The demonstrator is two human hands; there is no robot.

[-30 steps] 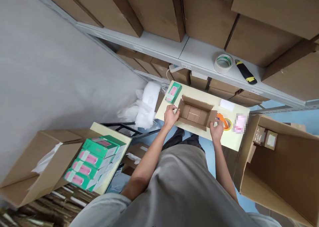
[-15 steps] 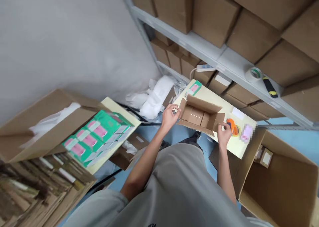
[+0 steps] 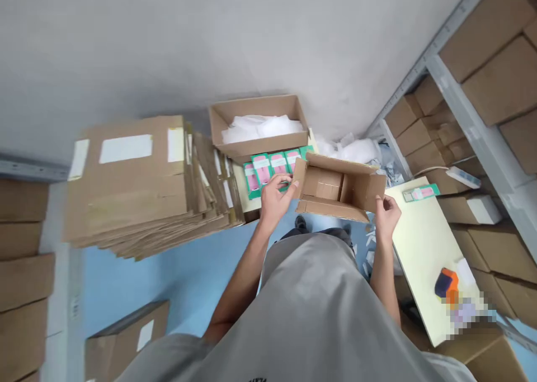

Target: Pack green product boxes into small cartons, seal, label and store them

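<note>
I hold a small open cardboard box (image 3: pixel 335 187) in the air in front of me, flaps up and nothing inside. My left hand (image 3: pixel 274 196) grips its left flap. My right hand (image 3: pixel 386 214) grips its right side. Just past the box, several green and pink product packs (image 3: pixel 268 166) lie on a pale side table. One more green pack (image 3: pixel 419 192) lies on the pale yellow table (image 3: pixel 423 248) to my right.
An open carton with white wrap (image 3: pixel 260 126) stands behind the packs. A tall stack of flattened cartons (image 3: pixel 138 186) is at left. An orange tape dispenser (image 3: pixel 445 284) sits on the yellow table. Shelving with brown boxes (image 3: pixel 482 74) runs along the right.
I have turned left and lifted the small box off the yellow table, carrying it toward the side table with the green packs. Both hands stay on the box.
</note>
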